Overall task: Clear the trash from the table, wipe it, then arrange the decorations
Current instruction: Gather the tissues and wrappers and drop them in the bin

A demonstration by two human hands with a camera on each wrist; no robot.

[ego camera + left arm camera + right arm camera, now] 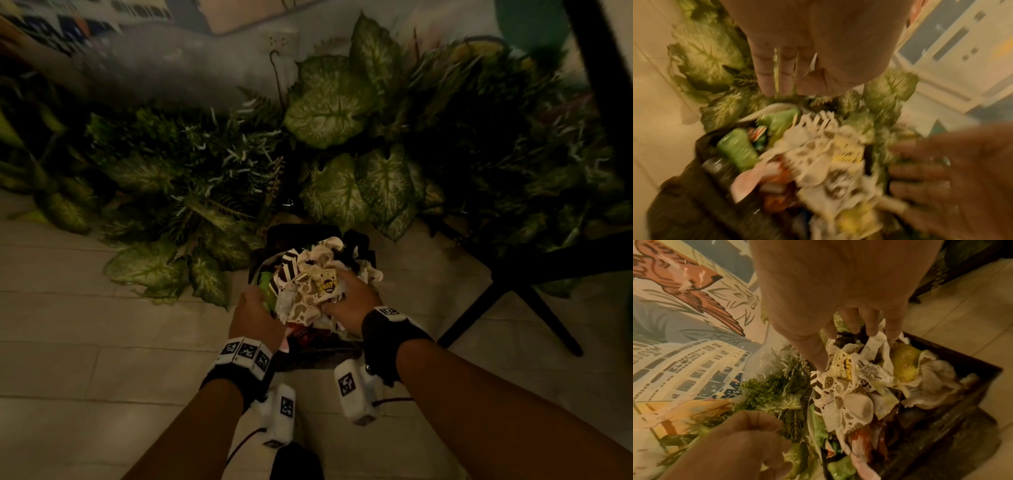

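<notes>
A yellowish round lump (pixel 904 361) among the trash (pixel 310 291) in the dark bin (pixel 962 369) is shown by the right wrist view only. The patterned wrappers are pressed by the right hand (pixel 346 294), fingers loosely spread; the left hand (pixel 255 317) is curled, its hold unclear. Leafy plants (pixel 329 102) border the pale tiled floor (pixel 68 325).

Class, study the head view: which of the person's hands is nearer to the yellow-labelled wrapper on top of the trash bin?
Right. The right hand touches the yellow-labelled wrapper, its fingers resting on the crumpled paper around it. The left hand sits further off, at the trash bin's left edge beside green trash.
</notes>
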